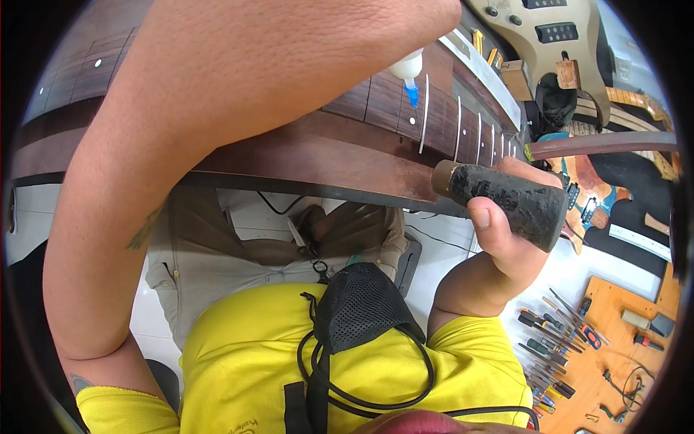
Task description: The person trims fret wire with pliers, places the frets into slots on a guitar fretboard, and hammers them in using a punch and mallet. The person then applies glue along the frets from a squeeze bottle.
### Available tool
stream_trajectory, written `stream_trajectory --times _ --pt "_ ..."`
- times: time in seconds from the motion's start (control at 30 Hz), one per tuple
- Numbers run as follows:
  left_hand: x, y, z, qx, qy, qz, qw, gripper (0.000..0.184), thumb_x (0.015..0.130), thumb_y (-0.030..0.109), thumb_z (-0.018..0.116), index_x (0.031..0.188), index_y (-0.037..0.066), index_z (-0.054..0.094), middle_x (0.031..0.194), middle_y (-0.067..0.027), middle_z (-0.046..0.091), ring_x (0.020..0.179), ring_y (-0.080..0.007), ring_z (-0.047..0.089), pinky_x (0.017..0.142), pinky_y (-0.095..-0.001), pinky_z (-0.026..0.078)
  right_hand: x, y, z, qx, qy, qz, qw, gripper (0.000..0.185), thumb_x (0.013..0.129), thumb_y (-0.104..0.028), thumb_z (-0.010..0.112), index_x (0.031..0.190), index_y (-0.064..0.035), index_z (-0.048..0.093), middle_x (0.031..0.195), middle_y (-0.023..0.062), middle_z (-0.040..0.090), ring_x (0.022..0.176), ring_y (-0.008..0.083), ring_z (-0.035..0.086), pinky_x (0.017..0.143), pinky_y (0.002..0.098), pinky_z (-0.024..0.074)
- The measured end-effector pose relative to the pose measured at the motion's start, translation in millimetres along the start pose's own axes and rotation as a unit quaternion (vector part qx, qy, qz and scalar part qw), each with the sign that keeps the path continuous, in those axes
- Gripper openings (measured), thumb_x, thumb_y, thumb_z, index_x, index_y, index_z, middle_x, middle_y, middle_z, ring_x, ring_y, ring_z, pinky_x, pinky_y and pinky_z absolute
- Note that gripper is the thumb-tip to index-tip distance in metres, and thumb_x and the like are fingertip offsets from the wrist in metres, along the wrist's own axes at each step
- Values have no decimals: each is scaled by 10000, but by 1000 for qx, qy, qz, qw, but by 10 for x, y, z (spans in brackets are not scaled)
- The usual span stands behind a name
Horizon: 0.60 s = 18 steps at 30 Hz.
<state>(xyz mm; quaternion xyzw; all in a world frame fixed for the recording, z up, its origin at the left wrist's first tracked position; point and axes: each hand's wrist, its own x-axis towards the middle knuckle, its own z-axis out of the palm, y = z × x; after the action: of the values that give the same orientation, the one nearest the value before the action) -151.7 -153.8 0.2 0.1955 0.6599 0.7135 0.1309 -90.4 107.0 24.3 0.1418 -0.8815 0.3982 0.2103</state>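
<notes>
My left forearm reaches across the view, and my left hand [434, 18] is at the top with its fingers hidden. From beneath it emerges a white glue bottle [407, 66] with a blue nozzle, pointing down at a dark wooden fretboard [388, 101]. Several bright fret wires cross the board; the nearest fret wire [424, 116] lies just right of the nozzle. Below the board's front edge, my right hand [506, 242] wraps around a thick, worn black cylindrical tool [510, 199] with a brown end, thumb along its side. The tool's full shape cannot be made out.
A pale guitar body [564, 29] and a blue-brown guitar body [589, 181] lie at right. Files and other hand tools [553, 336] rest on an orange wooden board [614, 289]. A black mesh pouch [365, 304] hangs on my yellow shirt.
</notes>
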Motion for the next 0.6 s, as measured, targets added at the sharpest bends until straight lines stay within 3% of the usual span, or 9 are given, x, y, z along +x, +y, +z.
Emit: stream_trajectory --times 0.07,0.2,0.4,0.6 --pt "5 -2 3 3 0 0 1000 225 972 193 590 887 -8 642 686 -41 629 504 -69 512 468 -213 397 39 -20 -89 -32 -89 21 995 497 592 -364 959 724 20 673 692 29 594 599 140 502 559 284 395" --pt "6 -7 -1 2 -1 -1 1000 224 973 193 591 890 -9 642 689 -42 631 508 -71 515 471 -214 400 47 -29 -29 -36 -52 0 998 500 589 -372 955 709 19 668 650 20 575 569 135 483 535 280 376" --pt "17 -7 -3 3 -3 -1 1000 223 973 192 591 894 -10 642 695 -45 633 514 -73 520 475 -214 405 57 -21 -98 -49 -121 32 991 517 586 -397 955 728 14 676 687 35 589 604 152 508 576 291 402" --pt "20 -9 2 7 -6 -1 1000 222 974 191 592 898 -11 643 700 -48 635 519 -75 526 479 -215 410 -32 20 46 -18 22 -20 999 542 580 -419 968 743 9 679 719 44 603 645 163 533 626 309 425"
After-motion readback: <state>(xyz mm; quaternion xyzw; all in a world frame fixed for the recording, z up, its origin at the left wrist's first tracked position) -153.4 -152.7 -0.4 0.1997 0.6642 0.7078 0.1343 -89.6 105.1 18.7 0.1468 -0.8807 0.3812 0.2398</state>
